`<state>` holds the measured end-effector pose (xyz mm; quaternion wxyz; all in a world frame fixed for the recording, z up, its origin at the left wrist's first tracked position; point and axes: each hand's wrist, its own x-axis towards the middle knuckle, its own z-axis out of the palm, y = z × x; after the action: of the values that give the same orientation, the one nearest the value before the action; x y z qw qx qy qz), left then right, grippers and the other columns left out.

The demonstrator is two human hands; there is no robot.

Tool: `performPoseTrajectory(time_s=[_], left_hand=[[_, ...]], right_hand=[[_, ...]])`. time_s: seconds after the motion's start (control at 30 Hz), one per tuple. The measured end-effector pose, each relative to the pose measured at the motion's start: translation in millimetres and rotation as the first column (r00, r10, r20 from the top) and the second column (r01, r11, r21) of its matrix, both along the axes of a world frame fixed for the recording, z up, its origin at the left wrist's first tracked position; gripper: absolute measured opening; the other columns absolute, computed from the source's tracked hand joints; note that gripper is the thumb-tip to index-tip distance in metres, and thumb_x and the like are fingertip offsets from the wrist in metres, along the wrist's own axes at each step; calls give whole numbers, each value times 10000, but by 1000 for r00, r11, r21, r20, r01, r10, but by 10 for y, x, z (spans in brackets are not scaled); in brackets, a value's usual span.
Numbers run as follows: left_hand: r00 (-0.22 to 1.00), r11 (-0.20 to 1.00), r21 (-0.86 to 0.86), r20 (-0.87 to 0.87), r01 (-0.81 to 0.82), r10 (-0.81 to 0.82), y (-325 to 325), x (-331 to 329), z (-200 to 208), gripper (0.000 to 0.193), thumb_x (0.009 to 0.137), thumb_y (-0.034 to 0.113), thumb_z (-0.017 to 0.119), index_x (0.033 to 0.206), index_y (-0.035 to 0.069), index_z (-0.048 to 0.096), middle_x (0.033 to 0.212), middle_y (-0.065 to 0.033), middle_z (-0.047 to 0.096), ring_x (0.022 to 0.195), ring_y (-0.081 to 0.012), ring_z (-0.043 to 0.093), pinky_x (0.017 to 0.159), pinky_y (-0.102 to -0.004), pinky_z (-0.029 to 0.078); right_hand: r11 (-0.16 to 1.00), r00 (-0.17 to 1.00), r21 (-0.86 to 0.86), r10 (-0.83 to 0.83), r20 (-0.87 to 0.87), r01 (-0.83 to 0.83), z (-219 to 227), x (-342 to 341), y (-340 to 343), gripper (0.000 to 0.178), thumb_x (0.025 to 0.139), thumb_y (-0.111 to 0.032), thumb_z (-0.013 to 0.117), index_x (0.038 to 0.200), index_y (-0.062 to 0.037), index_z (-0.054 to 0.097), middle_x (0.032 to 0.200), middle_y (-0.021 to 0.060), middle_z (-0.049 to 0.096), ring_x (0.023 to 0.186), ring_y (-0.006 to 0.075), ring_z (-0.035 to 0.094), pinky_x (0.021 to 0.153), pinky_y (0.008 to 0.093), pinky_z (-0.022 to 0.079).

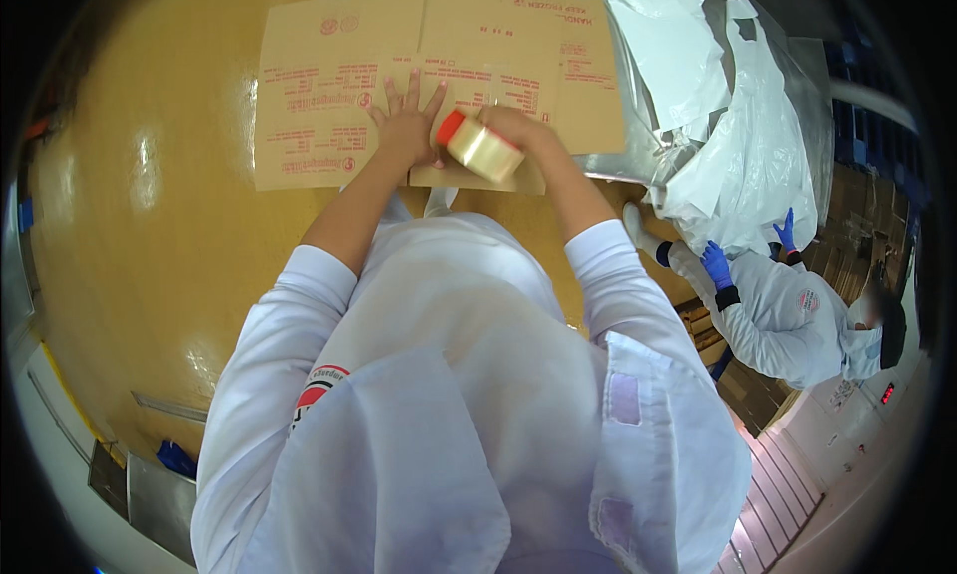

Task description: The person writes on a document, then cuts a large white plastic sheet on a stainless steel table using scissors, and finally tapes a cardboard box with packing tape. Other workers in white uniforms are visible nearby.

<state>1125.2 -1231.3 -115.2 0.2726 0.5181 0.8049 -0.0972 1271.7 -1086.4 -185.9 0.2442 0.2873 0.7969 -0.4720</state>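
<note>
A flattened brown cardboard box (pixel 469 35) with red print lies in front of me across a metal table. My left hand (pixel 407 125) rests flat on it near the close edge, fingers spread. Just to the right, my right hand (pixel 510 125) is closed around what looks like a hand-held tape dispenser (pixel 486 153), with a red end and a pale yellow roll. Motion blurs it a little, and it is tilted over the board's near flap. My fingers partly hide its upper side.
White plastic bags (pixel 743 165) and a white sheet (pixel 668 50) cover the metal table (pixel 603 165) at right. A co-worker (pixel 788 305) in white with blue gloves handles the bags. Stacked cardboard (pixel 852 210) stands behind. Yellowish floor (pixel 150 175) spreads at left.
</note>
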Motion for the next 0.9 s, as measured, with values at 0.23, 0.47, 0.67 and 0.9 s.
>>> performPoseTrajectory(time_s=[0.23, 0.47, 0.67, 0.9], left_hand=[[725, 672, 615, -225, -413, 651, -1163, -1230, -440, 713, 830, 428, 685, 1384, 36, 467, 1382, -211, 497, 1294, -366, 446, 1081, -438, 355], [-122, 222, -219, 915, -950, 384, -2419, -1820, -280, 312, 995, 240, 539, 1287, 140, 497, 1154, -37, 640, 946, -189, 637, 708, -391, 538], [-208, 91, -208, 978, -974, 6, -1551, -2009, -354, 360, 996, 167, 533, 1342, 140, 439, 1297, -35, 562, 1119, -208, 572, 833, -424, 536], [-704, 463, -544, 413, -700, -578, 764, -3200, 833, 833, 978, 368, 541, 1480, -70, 41, 1544, -226, 191, 1422, -359, 237, 1163, -499, 311]], right_hand=[[604, 712, -676, -683, -165, 423, 1212, 740, -301, 307, 867, -318, 660, 775, -26, 642, 696, 87, 632, 630, 187, 649, 534, 359, 488], [688, 647, 6, -680, -345, 726, 1225, 1654, -272, 333, 743, -315, 804, 695, -20, 659, 608, 42, 603, 543, 143, 563, 520, 320, 446], [345, 322, 96, -692, -646, 934, 1163, 1965, -482, 299, 737, -274, 792, 634, -43, 632, 565, 59, 556, 519, 171, 532, 537, 335, 429], [354, 269, 15, -681, -681, 935, 1305, 1809, -526, 239, 760, -226, 759, 692, -12, 678, 630, 61, 636, 571, 152, 578, 575, 302, 450]])
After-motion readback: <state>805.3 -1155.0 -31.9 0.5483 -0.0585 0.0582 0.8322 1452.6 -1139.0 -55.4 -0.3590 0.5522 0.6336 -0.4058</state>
